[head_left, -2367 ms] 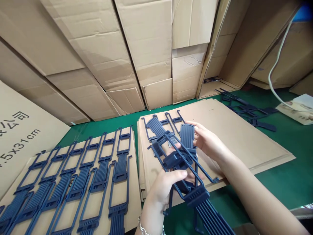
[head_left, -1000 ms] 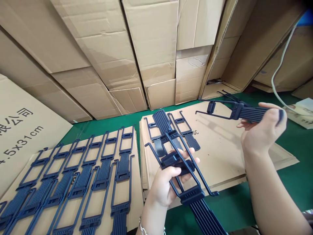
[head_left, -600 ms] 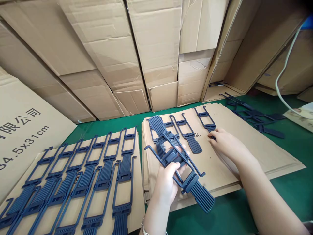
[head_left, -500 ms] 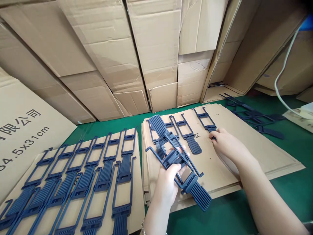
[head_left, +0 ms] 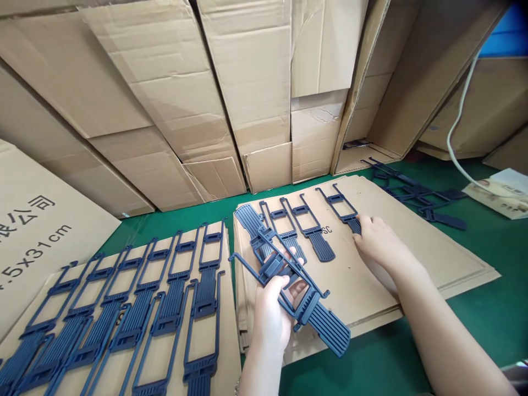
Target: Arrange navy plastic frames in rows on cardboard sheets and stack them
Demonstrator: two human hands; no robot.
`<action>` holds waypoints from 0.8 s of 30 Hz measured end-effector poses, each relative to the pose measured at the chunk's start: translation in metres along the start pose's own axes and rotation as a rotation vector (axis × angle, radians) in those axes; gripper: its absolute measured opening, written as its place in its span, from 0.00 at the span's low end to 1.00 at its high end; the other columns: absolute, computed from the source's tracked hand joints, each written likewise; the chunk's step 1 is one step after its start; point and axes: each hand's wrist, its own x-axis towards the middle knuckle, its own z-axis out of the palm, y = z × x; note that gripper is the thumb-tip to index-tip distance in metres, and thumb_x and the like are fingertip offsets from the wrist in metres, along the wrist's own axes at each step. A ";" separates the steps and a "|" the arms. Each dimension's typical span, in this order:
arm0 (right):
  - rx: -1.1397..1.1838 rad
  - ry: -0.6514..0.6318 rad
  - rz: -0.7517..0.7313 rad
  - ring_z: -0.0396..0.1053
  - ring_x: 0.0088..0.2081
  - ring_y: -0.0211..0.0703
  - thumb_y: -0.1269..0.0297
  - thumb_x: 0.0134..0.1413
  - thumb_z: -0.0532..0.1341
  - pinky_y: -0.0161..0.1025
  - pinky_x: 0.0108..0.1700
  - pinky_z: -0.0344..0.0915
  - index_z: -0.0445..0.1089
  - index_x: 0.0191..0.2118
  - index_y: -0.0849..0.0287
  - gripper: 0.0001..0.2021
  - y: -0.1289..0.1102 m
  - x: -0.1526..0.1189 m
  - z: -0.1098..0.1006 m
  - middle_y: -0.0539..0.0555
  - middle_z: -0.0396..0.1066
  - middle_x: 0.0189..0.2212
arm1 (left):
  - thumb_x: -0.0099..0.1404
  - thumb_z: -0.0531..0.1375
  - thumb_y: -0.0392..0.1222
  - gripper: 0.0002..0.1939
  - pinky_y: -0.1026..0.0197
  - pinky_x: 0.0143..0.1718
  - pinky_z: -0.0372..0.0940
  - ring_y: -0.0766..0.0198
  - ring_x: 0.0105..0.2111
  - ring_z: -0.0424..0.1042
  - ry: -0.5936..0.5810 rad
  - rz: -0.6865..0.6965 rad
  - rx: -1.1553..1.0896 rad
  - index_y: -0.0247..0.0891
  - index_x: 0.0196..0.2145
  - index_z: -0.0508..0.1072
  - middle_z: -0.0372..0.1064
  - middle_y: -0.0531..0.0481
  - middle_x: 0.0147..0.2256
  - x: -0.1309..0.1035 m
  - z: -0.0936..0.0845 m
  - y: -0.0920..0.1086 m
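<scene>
Left hand [head_left: 274, 308] pinches crossed plastic frames [head_left: 271, 267] between thumb and fingers; right hand [head_left: 377, 239] pinches another frame [head_left: 336, 198] by its ribbed end, over stacked cardboard [head_left: 429, 247].

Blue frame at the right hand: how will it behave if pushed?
Blue frame is probably light: mostly open space between thin bars. Unlikely to roll, since it looks flat against the cardboard. Its hooked ends might snag.

A workshop: before me, a green bench [head_left: 322, 374] bearing rows of identical dark-blue frames [head_left: 137, 313] at eight o'clock, cardboard cartons [head_left: 247, 71] at twelve, a printed carton [head_left: 25, 192] at nine.
</scene>
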 end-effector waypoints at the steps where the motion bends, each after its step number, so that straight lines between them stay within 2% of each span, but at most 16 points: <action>1: -0.012 -0.020 -0.014 0.64 0.42 0.54 0.69 0.57 0.48 0.42 0.39 0.58 0.58 0.52 0.70 0.18 0.002 0.001 0.001 0.65 0.63 0.38 | 0.51 0.58 0.32 0.28 0.57 0.33 0.70 0.53 0.34 0.75 0.007 -0.005 0.000 0.32 0.52 0.66 0.74 0.41 0.38 0.000 0.000 0.000; 5: -0.038 -0.084 -0.033 0.64 0.42 0.55 0.72 0.55 0.47 0.43 0.40 0.58 0.60 0.50 0.68 0.17 0.001 -0.002 -0.004 0.64 0.64 0.37 | 0.51 0.57 0.31 0.28 0.60 0.32 0.69 0.55 0.34 0.75 0.021 0.010 -0.007 0.29 0.52 0.66 0.74 0.39 0.38 0.000 0.002 0.001; 10: -0.033 -0.161 -0.009 0.65 0.38 0.52 0.73 0.55 0.46 0.41 0.36 0.57 0.62 0.43 0.66 0.12 -0.019 -0.014 -0.017 0.62 0.64 0.35 | 0.51 0.57 0.30 0.29 0.60 0.33 0.70 0.53 0.36 0.75 0.034 -0.009 -0.016 0.29 0.53 0.64 0.74 0.40 0.37 0.000 0.003 0.001; 16: 0.020 -0.174 -0.022 0.64 0.37 0.51 0.72 0.55 0.46 0.39 0.32 0.55 0.61 0.41 0.61 0.11 -0.031 -0.022 -0.025 0.58 0.63 0.35 | 0.53 0.55 0.29 0.27 0.59 0.34 0.70 0.54 0.36 0.75 0.041 -0.020 -0.009 0.29 0.53 0.64 0.74 0.41 0.36 0.000 0.005 0.002; 19: 0.059 -0.168 -0.036 0.64 0.38 0.51 0.71 0.55 0.46 0.39 0.32 0.56 0.62 0.41 0.60 0.11 -0.033 -0.023 -0.026 0.58 0.64 0.35 | 0.53 0.55 0.29 0.29 0.60 0.30 0.70 0.56 0.33 0.75 0.022 -0.019 -0.005 0.31 0.54 0.62 0.74 0.42 0.36 0.000 0.004 0.002; 21: 0.093 -0.143 -0.053 0.64 0.39 0.51 0.70 0.56 0.46 0.40 0.34 0.57 0.64 0.41 0.61 0.12 -0.035 -0.022 -0.028 0.58 0.65 0.35 | 0.54 0.55 0.29 0.29 0.64 0.25 0.69 0.58 0.31 0.74 -0.041 -0.032 0.008 0.32 0.55 0.61 0.74 0.42 0.37 0.001 0.001 0.002; 24: 0.280 0.039 -0.105 0.63 0.43 0.50 0.67 0.57 0.46 0.42 0.40 0.58 0.65 0.46 0.61 0.15 -0.040 -0.022 -0.032 0.58 0.66 0.41 | 0.54 0.56 0.34 0.28 0.69 0.16 0.63 0.58 0.32 0.74 -0.294 -0.133 0.039 0.34 0.54 0.62 0.73 0.40 0.40 0.003 -0.009 0.003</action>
